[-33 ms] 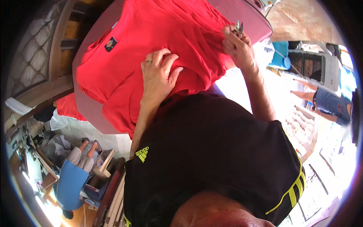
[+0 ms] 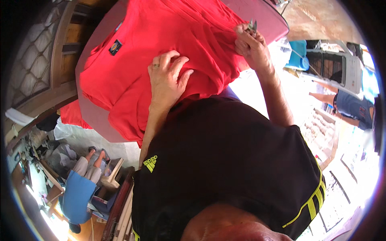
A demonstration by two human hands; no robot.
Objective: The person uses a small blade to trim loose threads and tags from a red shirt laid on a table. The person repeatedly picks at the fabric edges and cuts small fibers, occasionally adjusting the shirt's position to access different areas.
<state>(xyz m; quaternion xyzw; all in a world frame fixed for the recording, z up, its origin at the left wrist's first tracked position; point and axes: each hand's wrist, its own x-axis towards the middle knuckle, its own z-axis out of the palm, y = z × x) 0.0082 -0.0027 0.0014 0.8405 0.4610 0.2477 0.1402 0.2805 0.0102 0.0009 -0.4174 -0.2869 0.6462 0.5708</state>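
Observation:
A red garment [image 2: 136,64] with a small dark label on it is spread in loose folds over the table. My left hand [image 2: 166,80], a ring on one finger, rests on the fabric with its fingers bent and apart. At the garment's right edge, my right hand [image 2: 252,48] is closed around small metal thread snips [image 2: 252,27], whose blades point up and away from me. Its fingers also touch the red cloth; whether they pinch it, I cannot tell.
The pinkish tabletop [image 2: 267,16] shows around the garment. A wooden frame with a metal grille [image 2: 34,60] stands at the left. Lower left, a person in a blue top [image 2: 76,197] is near a stool [image 2: 112,174]. Another person [image 2: 354,108] is at the far right, near a blue container [image 2: 296,56].

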